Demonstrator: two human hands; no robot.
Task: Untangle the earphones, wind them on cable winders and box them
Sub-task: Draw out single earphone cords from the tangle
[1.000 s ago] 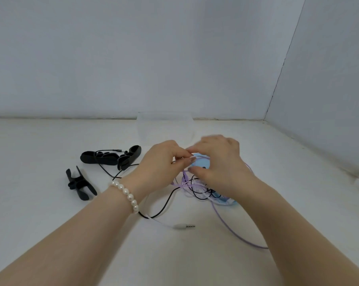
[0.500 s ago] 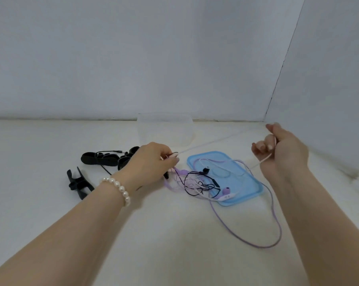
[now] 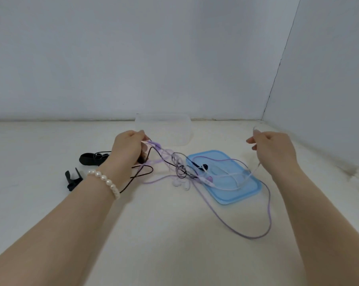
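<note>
Untangling barely begun: lying knotted across the near-left edge of the blue lid (image 3: 236,193), the earphones (image 3: 182,172); left hand (image 3: 127,149) pinching purple strands left of the lid, right hand (image 3: 275,147) pinching a white cord above it. Sitting unused far left, black winders (image 3: 93,158); waiting behind, clear box (image 3: 164,129). Showing no readable writing.

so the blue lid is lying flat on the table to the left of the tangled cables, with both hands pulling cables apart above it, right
Not quite. In the head view the blue lid lies flat on the table to the right of the tangle, not the left. The rest holds: the left hand and right hand pull cables apart above it.
</note>
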